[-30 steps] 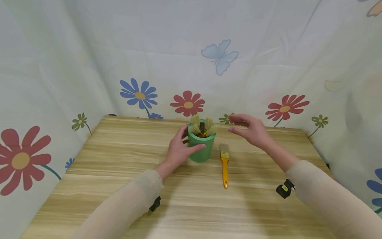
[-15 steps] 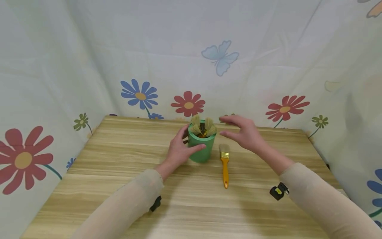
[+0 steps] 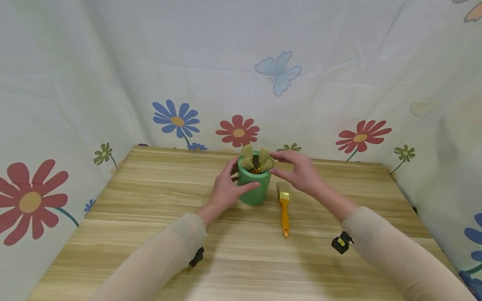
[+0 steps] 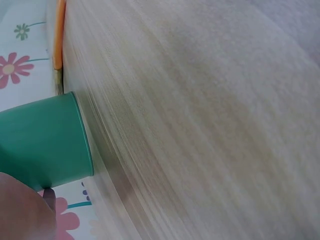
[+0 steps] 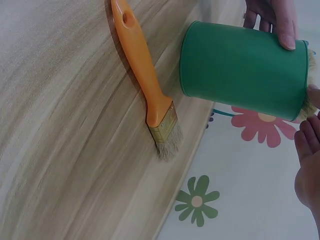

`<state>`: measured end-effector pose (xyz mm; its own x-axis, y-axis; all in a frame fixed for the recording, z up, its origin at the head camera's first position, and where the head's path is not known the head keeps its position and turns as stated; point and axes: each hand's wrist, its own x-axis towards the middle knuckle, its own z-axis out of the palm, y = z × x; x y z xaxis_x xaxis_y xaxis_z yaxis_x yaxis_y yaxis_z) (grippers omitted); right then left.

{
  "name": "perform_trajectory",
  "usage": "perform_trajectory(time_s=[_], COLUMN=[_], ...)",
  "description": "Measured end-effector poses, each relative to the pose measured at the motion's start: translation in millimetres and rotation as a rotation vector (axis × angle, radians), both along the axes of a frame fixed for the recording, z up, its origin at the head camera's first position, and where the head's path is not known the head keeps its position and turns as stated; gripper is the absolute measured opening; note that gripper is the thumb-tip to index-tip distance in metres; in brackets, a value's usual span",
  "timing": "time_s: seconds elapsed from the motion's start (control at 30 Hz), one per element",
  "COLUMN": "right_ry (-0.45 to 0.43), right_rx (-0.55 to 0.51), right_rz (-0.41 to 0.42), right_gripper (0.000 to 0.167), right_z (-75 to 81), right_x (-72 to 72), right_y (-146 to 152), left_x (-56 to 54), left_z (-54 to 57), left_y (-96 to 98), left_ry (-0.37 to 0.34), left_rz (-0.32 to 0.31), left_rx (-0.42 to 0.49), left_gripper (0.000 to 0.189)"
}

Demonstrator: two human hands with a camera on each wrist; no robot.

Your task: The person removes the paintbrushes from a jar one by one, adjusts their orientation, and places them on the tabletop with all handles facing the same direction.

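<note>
- We see the green cup (image 3: 254, 191) upright on the desk (image 3: 158, 184), its wall hiding the lower parts of the brushes (image 3: 247, 162) inside.
- The left hand (image 3: 225, 187) grips its side.
- The right hand (image 3: 300, 170) curves at the rim; we cannot tell whether it pinches bristles (image 3: 265, 155).
- An orange-handled brush (image 3: 284, 212) lies just beside the cup.

Setting: tabletop nook screened by pale cloth (image 3: 211, 62); kind of room beyond cannot be told. Evidence, head view: cloth creased, hanging from 9 through 12 to 3 o'clock, printed with a butterfly (image 3: 278, 74) at 1, a blue flower (image 3: 178, 121) at 10, a big red flower (image 3: 30, 202) between 8 and 9. Wood-grain table (image 3: 241, 263) spreads toward 6, far edge near the cloth
</note>
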<state>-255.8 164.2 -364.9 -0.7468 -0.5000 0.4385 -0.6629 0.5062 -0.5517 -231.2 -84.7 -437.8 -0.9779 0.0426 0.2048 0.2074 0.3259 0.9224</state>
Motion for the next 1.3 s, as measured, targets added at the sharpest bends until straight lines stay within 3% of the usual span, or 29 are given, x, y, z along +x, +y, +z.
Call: perform_trajectory(time_s=[0.3, 0.8, 1.3], right_ry=[0.027, 0.113, 0.179], right_rx=[-0.026, -0.033, -0.096], right_rz=[-0.005, -0.015, -0.024], right_gripper=[0.042, 0.018, 0.015], right_z=[-5.9, -5.5, 25.5], right_x=[-4.5, -5.4, 1.8], right_y=[-5, -15, -11], left_x=[1.6, 2.8, 4.6], left_z=[3.2, 1.2, 4.2], left_y=[0.3, -0.4, 0.7], left_ry=[-0.006, 0.002, -0.021], left_rz=[0.001, 0.001, 0.001], left_rx=[0.007, 0.010, 0.003], left_gripper=[0.093, 0.093, 0.093])
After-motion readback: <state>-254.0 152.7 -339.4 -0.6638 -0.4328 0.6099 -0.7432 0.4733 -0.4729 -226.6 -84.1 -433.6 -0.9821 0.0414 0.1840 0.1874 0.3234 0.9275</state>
